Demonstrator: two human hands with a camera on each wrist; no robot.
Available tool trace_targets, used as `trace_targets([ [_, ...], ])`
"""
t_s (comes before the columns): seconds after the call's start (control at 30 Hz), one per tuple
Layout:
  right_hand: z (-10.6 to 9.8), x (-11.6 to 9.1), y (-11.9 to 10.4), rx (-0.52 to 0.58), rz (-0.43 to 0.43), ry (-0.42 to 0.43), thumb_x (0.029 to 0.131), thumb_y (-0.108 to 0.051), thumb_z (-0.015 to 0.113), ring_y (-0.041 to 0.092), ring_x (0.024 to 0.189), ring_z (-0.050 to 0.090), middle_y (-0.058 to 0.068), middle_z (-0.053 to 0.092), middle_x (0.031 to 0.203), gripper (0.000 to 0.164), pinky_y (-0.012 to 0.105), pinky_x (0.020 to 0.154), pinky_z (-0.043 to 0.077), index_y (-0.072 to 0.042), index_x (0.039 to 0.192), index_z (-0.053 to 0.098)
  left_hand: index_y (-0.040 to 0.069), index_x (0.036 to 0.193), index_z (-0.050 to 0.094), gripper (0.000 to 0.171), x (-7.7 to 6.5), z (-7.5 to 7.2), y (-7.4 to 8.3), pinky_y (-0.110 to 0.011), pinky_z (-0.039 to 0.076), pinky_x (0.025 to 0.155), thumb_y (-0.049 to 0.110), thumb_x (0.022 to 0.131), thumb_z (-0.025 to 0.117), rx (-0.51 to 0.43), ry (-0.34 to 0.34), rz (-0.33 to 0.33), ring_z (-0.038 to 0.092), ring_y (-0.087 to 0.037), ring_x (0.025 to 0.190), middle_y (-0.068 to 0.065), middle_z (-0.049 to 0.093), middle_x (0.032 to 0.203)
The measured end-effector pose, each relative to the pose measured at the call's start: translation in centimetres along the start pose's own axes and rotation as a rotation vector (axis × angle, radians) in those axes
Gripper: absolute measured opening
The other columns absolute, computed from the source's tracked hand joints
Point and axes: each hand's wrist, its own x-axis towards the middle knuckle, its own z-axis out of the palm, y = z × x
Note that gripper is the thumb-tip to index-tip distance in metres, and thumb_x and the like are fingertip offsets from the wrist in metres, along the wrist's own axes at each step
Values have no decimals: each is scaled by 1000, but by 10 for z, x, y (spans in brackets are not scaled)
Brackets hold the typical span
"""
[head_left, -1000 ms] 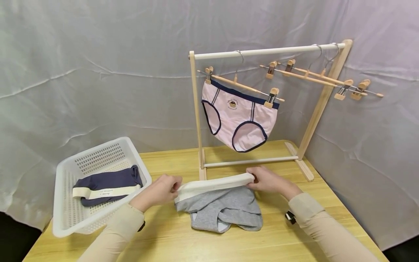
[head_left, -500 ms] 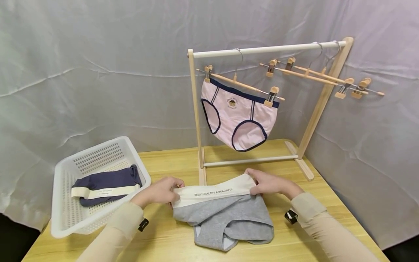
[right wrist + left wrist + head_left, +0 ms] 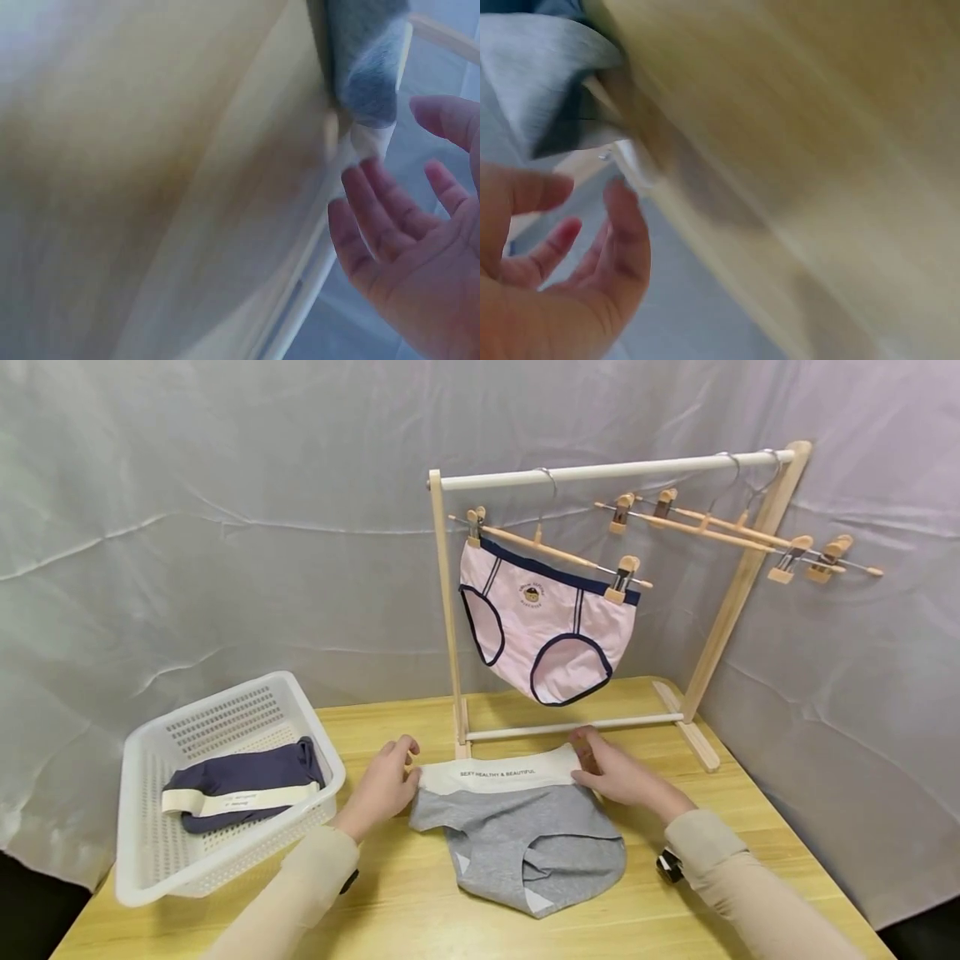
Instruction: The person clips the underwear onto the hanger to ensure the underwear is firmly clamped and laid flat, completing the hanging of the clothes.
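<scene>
Grey underpants (image 3: 498,831) lie spread on the wooden table, their cream waistband (image 3: 495,773) lettered and turned toward the rack. Just off the waistband's left end is my left hand (image 3: 382,785); its thumb and fingers stand apart with nothing between them in the left wrist view. At the other end my right hand (image 3: 621,774) is close to the band, and in the right wrist view its fingers (image 3: 375,225) are spread and hold nothing. Whether a right fingertip still brushes the cloth, I cannot tell.
Pink underpants (image 3: 547,618) hang from a clip hanger on the wooden rack (image 3: 615,471) behind. Two more clip hangers (image 3: 705,531) hang at its right. At the left, a white basket (image 3: 142,810) holds a navy garment (image 3: 247,770) with a cream band.
The grey underpants, held at the waistband by both hands before, now lie flatter on the table. Both hands have let go, the left drawing slightly away.
</scene>
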Motion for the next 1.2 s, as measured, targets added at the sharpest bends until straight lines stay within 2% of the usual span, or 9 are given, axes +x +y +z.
trace_targets([
  [0.1, -1, -4, -6, -61, -24, 48, 97, -9, 77, 35, 108, 68, 20, 69, 119, 40, 54, 97, 57, 2, 130, 57, 5, 107, 63, 15, -10, -8, 8, -32, 51, 68, 0, 95, 70, 32, 70, 67, 57, -16, 76, -9, 62, 93],
  [0.17, -4, -7, -11, -76, -41, 47, 95, -8, 78, 30, 101, 68, 13, 70, 110, 28, 49, 93, 59, -1, 119, 64, 7, 96, 64, 13, -19, -14, 15, -27, 49, 64, -2, 90, 70, 49, 81, 132, 54, -12, 72, -4, 61, 85],
  [0.27, -10, -12, -21, -81, -57, -7, 95, -8, 79, 15, 89, 66, 0, 69, 95, 13, 35, 82, 60, -11, 102, 68, 9, 86, 66, 15, -33, -18, 23, -21, 50, 62, -5, 84, 72, 47, 24, 248, 55, -7, 70, 1, 64, 79],
  [0.33, -14, -17, -26, -76, -71, -64, 95, -10, 80, 7, 82, 63, -6, 68, 89, 13, 28, 76, 58, -14, 96, 68, 9, 84, 68, 16, -42, -16, 28, -19, 52, 63, -5, 82, 74, 44, -29, 326, 59, -6, 70, 1, 68, 79],
  [0.43, -16, -25, -34, -74, -79, -141, 93, -14, 83, 4, 80, 61, -8, 67, 87, 16, 25, 73, 55, -17, 94, 68, 9, 84, 70, 16, -52, -9, 32, -20, 55, 66, -5, 82, 78, 72, -84, 409, 62, -7, 73, 1, 70, 83],
  [0.57, -14, -32, -41, -62, -54, -225, 91, -20, 87, 7, 80, 58, -5, 66, 87, 18, 24, 71, 49, -18, 95, 69, 14, 93, 69, 23, -56, 3, 34, -25, 55, 65, 4, 82, 88, 195, -65, 433, 64, -10, 77, 1, 69, 91],
  [0.7, -9, -36, -44, -82, -57, -262, 86, -23, 91, 8, 82, 57, -5, 66, 90, 23, 25, 73, 49, -19, 94, 69, 15, 104, 66, 35, -50, 10, 34, -27, 50, 59, 9, 81, 91, 262, -28, 433, 60, -12, 74, 1, 63, 95],
  [1.0, -3, -39, -46, -165, -80, -253, 79, -21, 96, 10, 87, 58, -6, 63, 98, 31, 30, 77, 50, -21, 92, 68, 18, 82, 63, 26, -32, 18, 28, -23, 42, 55, 3, 85, 84, 313, 29, 455, 54, -10, 70, 5, 56, 82],
  [1.2, -2, -40, -46, -168, -80, -250, 78, -20, 96, 11, 88, 58, -5, 62, 99, 31, 31, 77, 50, -20, 90, 67, 18, 91, 62, 31, -32, 19, 32, -26, 46, 56, 12, 81, 90, 349, -7, 497, 57, -12, 70, 6, 57, 84],
])
